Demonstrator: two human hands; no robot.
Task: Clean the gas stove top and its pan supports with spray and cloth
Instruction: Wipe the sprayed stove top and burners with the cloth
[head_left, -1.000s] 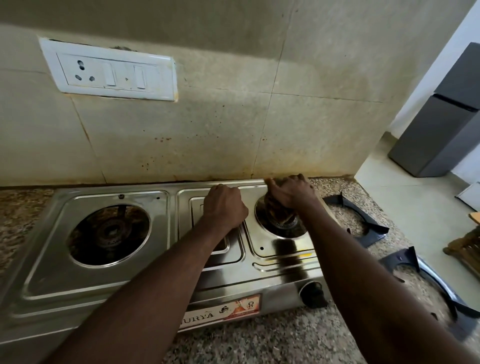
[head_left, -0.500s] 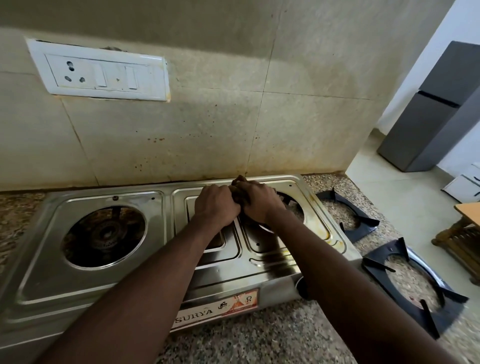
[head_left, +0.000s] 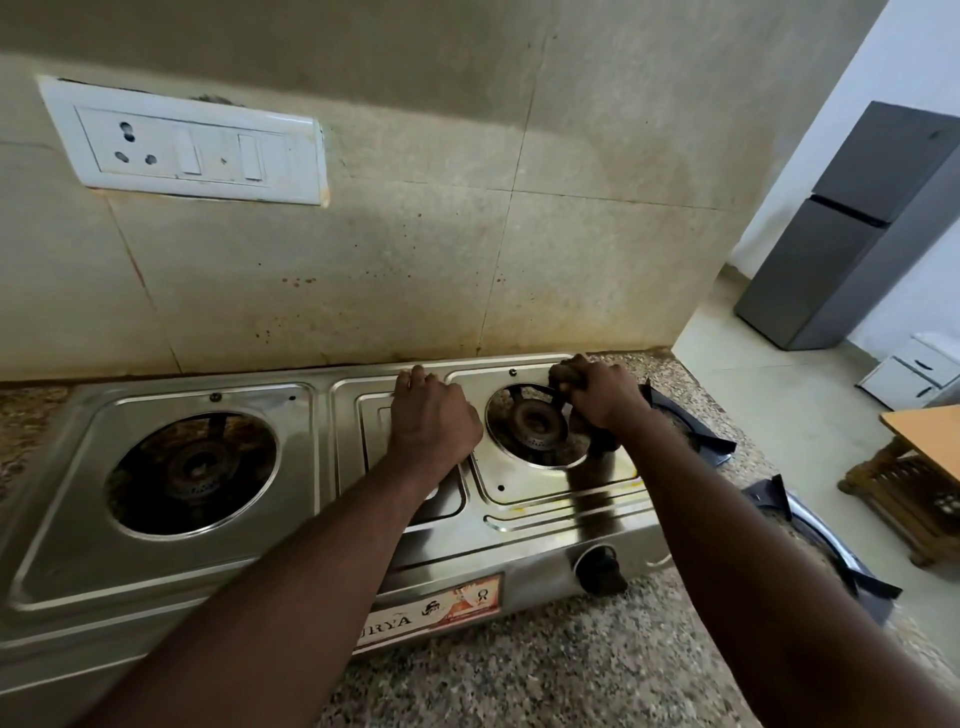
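Right hand (head_left: 602, 397) clenches a dark cloth (head_left: 597, 444) at the right burner's (head_left: 535, 423) 2 o'clock rim. Left hand (head_left: 431, 415) rests mid-stove (head_left: 156, 566); I cannot tell its grip.

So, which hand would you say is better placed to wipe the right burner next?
The right hand: it grips the cloth at that burner's rim. The left hand only rests on the stove's middle.
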